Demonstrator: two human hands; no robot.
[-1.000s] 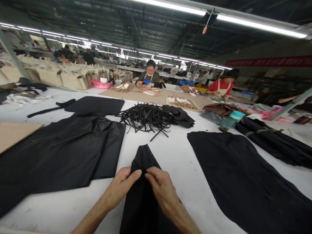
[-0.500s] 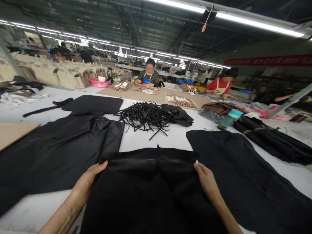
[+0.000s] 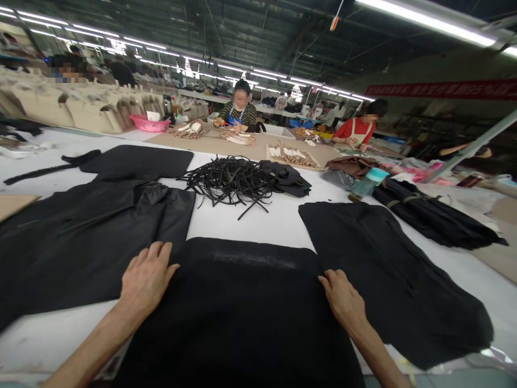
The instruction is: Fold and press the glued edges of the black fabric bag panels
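Note:
A black fabric panel (image 3: 242,307) with a smooth, rounded far edge and a faint shiny band lies before me. At its left edge is my left hand (image 3: 146,275), back up, with fingers reaching forward and thumb apart from them. My right hand (image 3: 343,296) is at the right edge, loosely bent, its thumb tip by the fabric. Neither hand visibly pinches the panel. Left of it is a black sheet pile (image 3: 105,237); on the right lies another black fabric piece (image 3: 388,269). The undersides of both hands are hidden.
Black strips (image 3: 234,180) lie tangled on the white table (image 3: 226,222). A teal-lidded bottle (image 3: 367,183) and a tied black bundle (image 3: 436,210) are at the right. Across the tables, one person wears a striped top (image 3: 252,116), another a red one (image 3: 351,132). A pink basin (image 3: 149,124) stands farther left.
The panel's upright central seam and raised top edge have gone from view; a smooth face lies flatter. My left hand's fingers now show on top. The view has shifted slightly right.

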